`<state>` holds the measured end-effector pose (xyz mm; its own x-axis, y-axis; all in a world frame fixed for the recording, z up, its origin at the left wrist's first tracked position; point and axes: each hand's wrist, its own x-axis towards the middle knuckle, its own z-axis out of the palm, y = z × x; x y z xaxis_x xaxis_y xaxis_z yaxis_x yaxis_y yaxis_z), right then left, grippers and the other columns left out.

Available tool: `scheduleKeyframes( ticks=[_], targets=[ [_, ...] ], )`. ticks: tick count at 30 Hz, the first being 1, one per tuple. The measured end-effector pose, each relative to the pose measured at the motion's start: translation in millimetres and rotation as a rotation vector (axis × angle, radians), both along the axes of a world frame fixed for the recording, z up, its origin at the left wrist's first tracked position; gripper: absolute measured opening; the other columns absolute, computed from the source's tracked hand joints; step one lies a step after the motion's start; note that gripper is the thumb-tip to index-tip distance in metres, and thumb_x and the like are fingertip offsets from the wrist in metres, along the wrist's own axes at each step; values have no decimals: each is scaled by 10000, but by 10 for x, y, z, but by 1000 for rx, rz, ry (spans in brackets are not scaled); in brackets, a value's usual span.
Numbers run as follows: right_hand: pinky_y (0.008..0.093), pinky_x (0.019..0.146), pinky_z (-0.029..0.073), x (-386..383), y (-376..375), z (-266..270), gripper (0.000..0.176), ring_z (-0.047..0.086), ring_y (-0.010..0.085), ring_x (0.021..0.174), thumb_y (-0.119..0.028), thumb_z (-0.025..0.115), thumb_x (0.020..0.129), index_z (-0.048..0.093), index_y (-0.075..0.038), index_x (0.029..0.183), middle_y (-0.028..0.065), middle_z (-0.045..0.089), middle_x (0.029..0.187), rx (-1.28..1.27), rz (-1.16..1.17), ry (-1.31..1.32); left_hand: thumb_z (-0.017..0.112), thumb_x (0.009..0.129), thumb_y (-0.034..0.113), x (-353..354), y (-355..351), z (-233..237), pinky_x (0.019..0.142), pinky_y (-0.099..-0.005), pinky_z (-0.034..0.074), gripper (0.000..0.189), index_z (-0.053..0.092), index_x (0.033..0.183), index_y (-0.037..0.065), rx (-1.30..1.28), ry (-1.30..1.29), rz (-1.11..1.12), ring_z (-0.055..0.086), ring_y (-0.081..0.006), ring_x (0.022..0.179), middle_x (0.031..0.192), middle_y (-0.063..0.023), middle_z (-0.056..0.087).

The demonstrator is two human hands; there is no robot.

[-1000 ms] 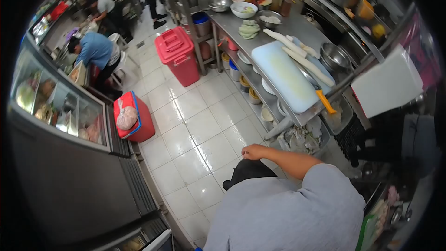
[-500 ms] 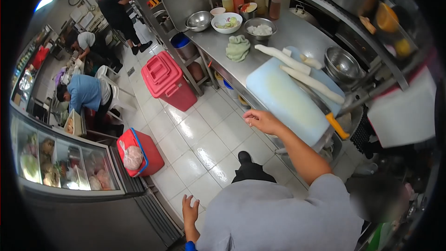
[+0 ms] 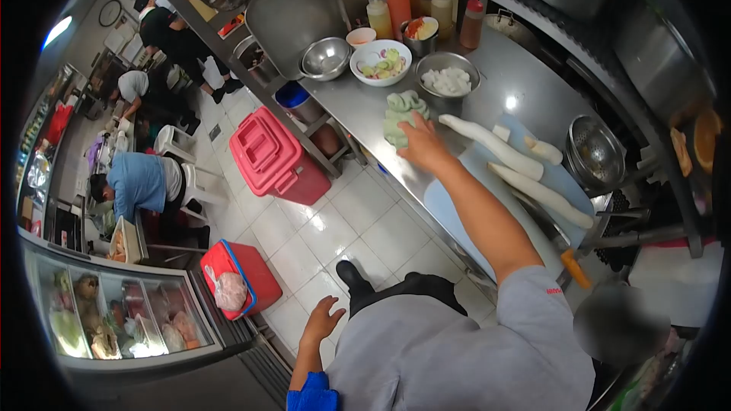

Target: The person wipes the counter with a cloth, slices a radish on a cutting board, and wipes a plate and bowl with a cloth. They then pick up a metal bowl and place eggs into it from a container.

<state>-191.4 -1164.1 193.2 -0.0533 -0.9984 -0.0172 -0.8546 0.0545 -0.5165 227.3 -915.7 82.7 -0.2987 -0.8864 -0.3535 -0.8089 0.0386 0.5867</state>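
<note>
My right hand [image 3: 425, 144] reaches over the counter, its fingertips on a crumpled pale green cloth [image 3: 402, 110]. The fingers are apart and lie over the cloth's near side. Beside that arm is a light blue cutting board [image 3: 451, 196], partly covered by my forearm. Long peeled white radishes [image 3: 495, 148] and cut pieces rest on the boards, and a knife with a yellow handle [image 3: 576, 269] lies there too. My left hand [image 3: 322, 320] hangs low over the floor with loose, parted fingers and holds nothing.
A bowl of white chunks [image 3: 447, 80], a bowl of sliced vegetables [image 3: 381, 63] and a metal bowl [image 3: 326, 58] line the counter. Squeeze bottles [image 3: 397, 1] stand behind. Steel colanders [image 3: 594, 152] sit right. A red bin [image 3: 278, 156] and cooler [image 3: 247, 274] stand on the floor. Several people work at left.
My right hand has moved forward from above the floor onto the green cloth. My view has shifted, and my left hand still hangs low.
</note>
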Motion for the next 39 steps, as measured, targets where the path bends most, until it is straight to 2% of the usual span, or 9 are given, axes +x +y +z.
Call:
scheduleKeyframes(
  ticks=[5,9,13,15,21,23,25,31,39],
  targets=[
    [548,1104,275,-53,-962,-740,695,170,480,1402,-218,679,768,417,-254,1411,167,92,1581,217,-28,236,701,842,366,192,-792,-307,1026,-403,415,520,595,1211,14,100,49,-39,507,-368,1225,1284,-237,553],
    [493,996,390,214,-960,-924,382,412,425,1185,-138,541,825,592,-212,1195,177,419,1319,-55,-184,291,681,844,399,238,-1569,-497,1023,-402,417,540,599,1209,10,188,115,-82,510,-372,1222,1275,-244,559],
    [477,931,439,412,-786,-926,326,445,402,1134,-109,538,814,619,-196,1118,169,459,1240,-44,-298,332,680,834,411,302,-2607,-882,1055,-402,385,596,568,1250,-1,81,81,-423,487,-380,1243,1288,-248,549],
    [475,891,475,379,-666,-952,331,445,400,1136,-128,573,795,622,-204,1113,172,466,1235,-123,-327,366,672,865,313,149,-3145,-389,1045,-401,393,509,565,1239,-15,38,172,-468,495,-380,1228,1298,-235,541],
    [430,855,514,295,-599,-6,347,597,353,961,-230,680,765,654,-170,1106,162,617,1032,363,-211,250,670,866,270,179,-4333,196,963,-423,443,421,599,1169,-13,-183,107,-360,556,-390,1122,1204,-228,591],
    [426,841,511,78,-889,150,302,630,345,877,-257,694,769,679,-135,1044,161,648,942,156,-276,153,665,866,270,264,-4538,-18,974,-420,435,424,597,1175,-13,-224,177,-408,549,-386,1134,1212,-230,586],
    [467,854,507,-20,-1310,391,277,608,338,1020,-319,659,799,690,-190,1042,115,637,1086,115,-265,165,663,866,270,262,-4502,-23,982,-419,430,425,596,1177,-13,-203,178,-411,542,-384,1148,1220,-232,582],
    [423,816,507,-300,-2622,-227,253,598,306,995,-242,684,774,695,-127,999,129,645,1000,-7,-166,409,667,869,270,357,-3984,-283,959,-405,457,429,594,1185,-9,53,204,-302,561,-366,1146,1226,-234,583],
    [399,860,498,-242,-2927,-422,333,582,279,1076,-274,732,717,669,-170,1027,93,634,1085,51,-17,514,666,853,348,1340,-2958,-1042,853,-379,515,439,650,1128,7,245,-58,110,652,-323,997,1097,-221,654]
  ],
)
